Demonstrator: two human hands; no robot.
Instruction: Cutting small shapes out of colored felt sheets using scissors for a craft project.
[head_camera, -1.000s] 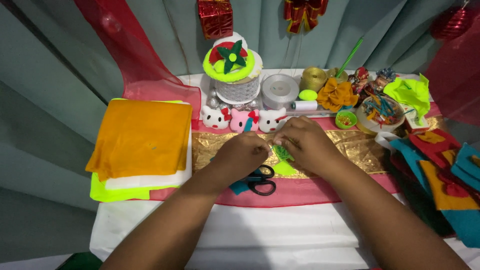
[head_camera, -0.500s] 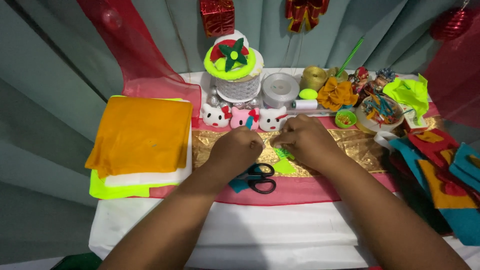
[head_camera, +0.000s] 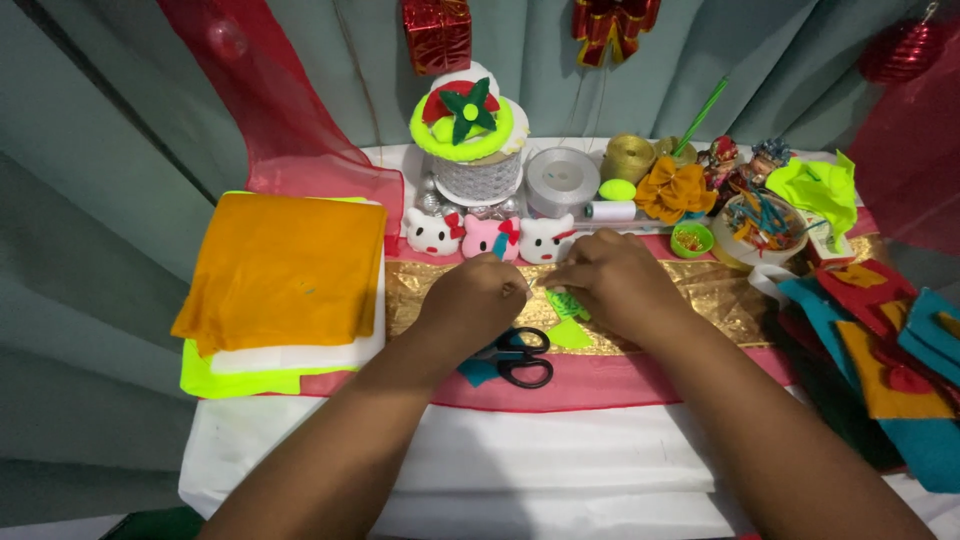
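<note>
Green felt is what we work on: a small green felt piece (head_camera: 566, 304) sits between our two hands, over the gold cloth band (head_camera: 720, 290) in the middle of the table. Our right hand (head_camera: 618, 284) curls over it with fingertips pinching its far edge. Our left hand (head_camera: 478, 300) is closed in a loose fist just left of it, fingertips drawn together toward the piece; whether it grips anything we cannot tell. A lighter green felt scrap (head_camera: 571, 335) lies just near of the piece, and black-handled scissors (head_camera: 522, 357) rest beside that, on the red cloth. Farther off stand three small cat-face figures (head_camera: 490, 236) in a row. To the left lies a folded orange felt stack (head_camera: 283, 268); to the right, loose red, teal and orange felt sheets (head_camera: 885, 345).
</note>
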